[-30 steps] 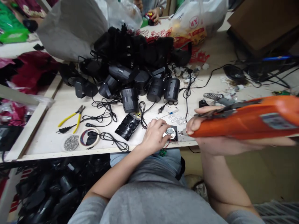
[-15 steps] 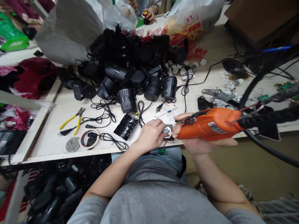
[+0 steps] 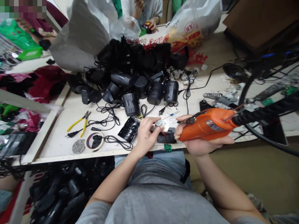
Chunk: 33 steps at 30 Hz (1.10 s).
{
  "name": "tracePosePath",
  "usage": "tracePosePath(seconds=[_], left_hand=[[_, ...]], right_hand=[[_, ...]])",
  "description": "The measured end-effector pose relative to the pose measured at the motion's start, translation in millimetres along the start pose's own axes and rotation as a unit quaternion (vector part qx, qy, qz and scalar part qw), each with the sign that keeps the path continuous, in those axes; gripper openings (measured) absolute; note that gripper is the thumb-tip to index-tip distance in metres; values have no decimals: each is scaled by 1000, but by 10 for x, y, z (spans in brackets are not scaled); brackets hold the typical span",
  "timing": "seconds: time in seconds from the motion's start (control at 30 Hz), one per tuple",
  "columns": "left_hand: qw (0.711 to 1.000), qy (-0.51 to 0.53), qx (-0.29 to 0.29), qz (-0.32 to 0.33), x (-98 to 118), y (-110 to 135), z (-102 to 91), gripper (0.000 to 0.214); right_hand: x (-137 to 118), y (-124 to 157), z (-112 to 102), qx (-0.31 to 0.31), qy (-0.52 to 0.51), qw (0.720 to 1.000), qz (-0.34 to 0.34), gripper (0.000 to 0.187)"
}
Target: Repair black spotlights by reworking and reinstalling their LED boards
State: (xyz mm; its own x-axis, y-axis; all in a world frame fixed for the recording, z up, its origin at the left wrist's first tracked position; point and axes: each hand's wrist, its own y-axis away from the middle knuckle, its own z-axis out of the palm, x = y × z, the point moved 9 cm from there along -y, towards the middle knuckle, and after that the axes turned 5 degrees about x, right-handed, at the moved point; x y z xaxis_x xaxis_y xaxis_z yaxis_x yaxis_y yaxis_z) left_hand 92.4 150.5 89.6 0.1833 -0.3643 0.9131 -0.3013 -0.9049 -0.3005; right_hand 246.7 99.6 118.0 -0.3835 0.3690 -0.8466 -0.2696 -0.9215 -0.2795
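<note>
My right hand (image 3: 198, 146) is wrapped round an orange electric screwdriver (image 3: 207, 126), its front end pointing left. Between the thumb and fingers of my left hand (image 3: 147, 132) is a small round silvery part (image 3: 159, 123). Just below it lies a black plastic housing (image 3: 173, 137), from which red wires run to a green circuit board (image 3: 167, 147) at the table's front edge. Several clear lenses (image 3: 172, 120) and a thin screwdriver with a blue band (image 3: 172, 114) lie beyond my hands. Another black half-shell (image 3: 129, 129) rests left of my left hand.
Yellow-handled pliers (image 3: 78, 123), a tape roll (image 3: 94, 140) and a heap of small screws (image 3: 78, 146) lie at left. Black lamp housings (image 3: 130, 104) with cables are piled behind. A thick black cable (image 3: 268, 110) crosses at right. Opposite, a person's hand (image 3: 153, 24) holds something.
My left hand has lifted the round silvery part up off the black housing, which is now more exposed. My right hand still holds the electric screwdriver. The whole view has shifted slightly.
</note>
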Motion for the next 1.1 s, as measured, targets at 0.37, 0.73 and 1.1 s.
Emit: tracePosePath(seconds=[0.37, 0.73, 1.1], left_hand=[[760, 509, 135, -381, -750, 499, -45, 50], [698, 575, 73, -422, -635, 492, 187, 63], [666, 593, 105, -440, -700, 519, 236, 57]], right_hand=[[142, 16, 21, 84, 9, 996, -1, 85], [77, -17, 20, 82, 53, 995, -9, 85], [-223, -126, 56, 100, 92, 990, -38, 94]])
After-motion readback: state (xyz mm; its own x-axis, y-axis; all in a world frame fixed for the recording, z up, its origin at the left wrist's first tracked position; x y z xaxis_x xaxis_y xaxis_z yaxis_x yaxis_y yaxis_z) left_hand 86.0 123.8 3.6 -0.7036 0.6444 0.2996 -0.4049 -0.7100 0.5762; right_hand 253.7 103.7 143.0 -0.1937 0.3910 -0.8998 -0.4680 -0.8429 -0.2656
